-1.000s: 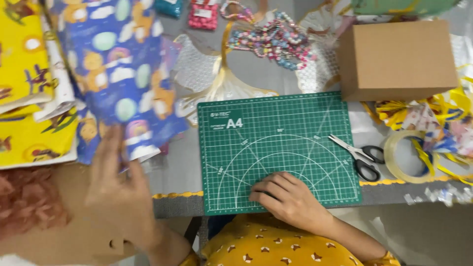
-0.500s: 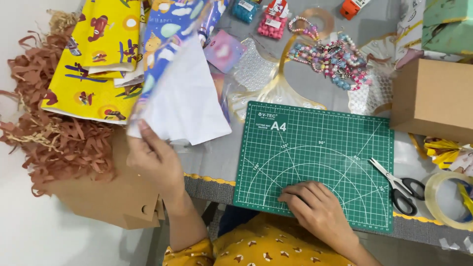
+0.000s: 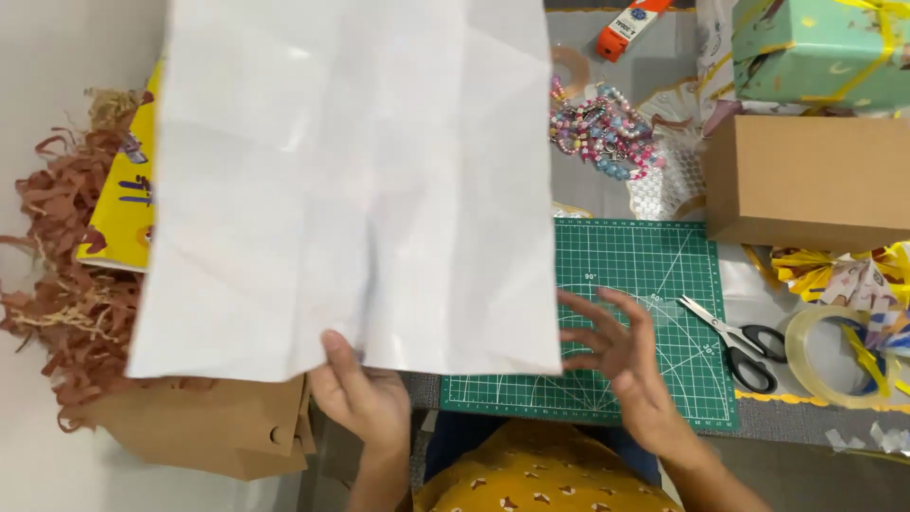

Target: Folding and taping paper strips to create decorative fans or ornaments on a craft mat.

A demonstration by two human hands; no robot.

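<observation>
From the head camera, the left hand (image 3: 365, 403) pinches the lower edge of a large white creased sheet of wrapping paper (image 3: 351, 180), held above the green cutting mat (image 3: 654, 275). The right hand (image 3: 621, 351) hovers beside it, fingers spread, empty. The sheet looks light, floppy and easily torn; gripping both lower corners seems best.

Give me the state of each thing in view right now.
White sheet: unfolded, creased, held up by left hand.
Right hand: fingers spread, over green cutting mat.
Scissors: closed, lying flat.
Brown box: closed.
Tape roll: lying flat.
</observation>
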